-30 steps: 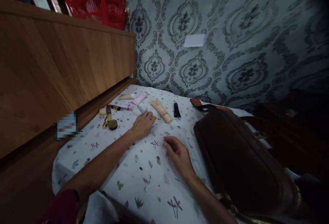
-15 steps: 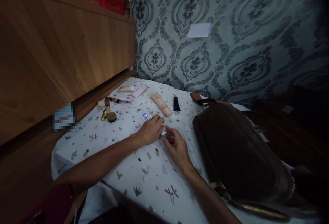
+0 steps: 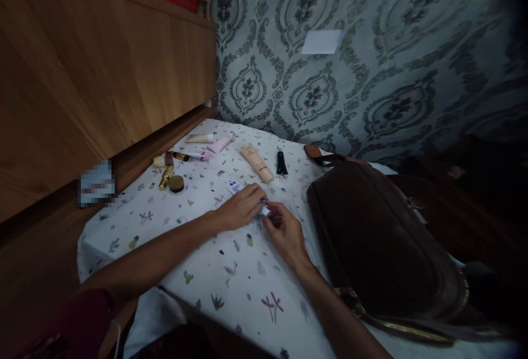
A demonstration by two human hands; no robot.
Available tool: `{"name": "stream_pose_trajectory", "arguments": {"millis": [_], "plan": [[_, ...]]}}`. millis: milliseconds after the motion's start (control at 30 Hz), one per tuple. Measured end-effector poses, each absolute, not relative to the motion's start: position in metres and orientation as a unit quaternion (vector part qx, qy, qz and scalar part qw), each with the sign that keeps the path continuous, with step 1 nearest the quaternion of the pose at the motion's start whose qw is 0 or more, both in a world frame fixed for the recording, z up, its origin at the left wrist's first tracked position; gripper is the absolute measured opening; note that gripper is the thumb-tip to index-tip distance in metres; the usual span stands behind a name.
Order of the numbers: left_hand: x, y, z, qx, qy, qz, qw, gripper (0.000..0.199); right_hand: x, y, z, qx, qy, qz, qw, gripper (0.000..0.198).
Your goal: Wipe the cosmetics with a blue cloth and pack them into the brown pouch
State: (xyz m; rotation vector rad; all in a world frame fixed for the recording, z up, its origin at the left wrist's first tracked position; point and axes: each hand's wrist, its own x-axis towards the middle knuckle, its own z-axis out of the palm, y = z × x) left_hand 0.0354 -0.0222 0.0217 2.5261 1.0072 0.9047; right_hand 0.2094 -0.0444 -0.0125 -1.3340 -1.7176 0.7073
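Note:
My left hand (image 3: 242,206) is wrapped round a small white tube (image 3: 234,187) with purple print, whose flat end sticks out beyond the knuckles. At the tube's other end, my right hand (image 3: 284,231) pinches the white tip with thumb and fingers. Exactly how the right fingertips meet the tip is partly hidden. A beige tube (image 3: 256,164) lies just beyond both hands, and a small black tube (image 3: 281,163) is to its right.
A dark brown bag (image 3: 383,243) stands at the right. Several cosmetics, among them a pink tube (image 3: 221,143) and a round jar (image 3: 176,184), lie at the left on the patterned cloth (image 3: 165,243). A wooden cabinet (image 3: 107,67) borders the left side.
Both hands stay together at the white tube; a little more of its white tip shows between them. The whole view has shifted slightly.

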Motion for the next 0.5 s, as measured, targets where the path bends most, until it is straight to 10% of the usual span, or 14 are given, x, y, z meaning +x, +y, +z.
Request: {"name": "stream_pose_trajectory", "arguments": {"millis": [500], "plan": [[0.0425, -0.0215, 0.0146, 0.834, 0.46, 0.288, 0.103, 0.015, 0.2104, -0.0459, -0.0099, -0.526, -0.694, 0.297, 0.393, 0.027]]}}
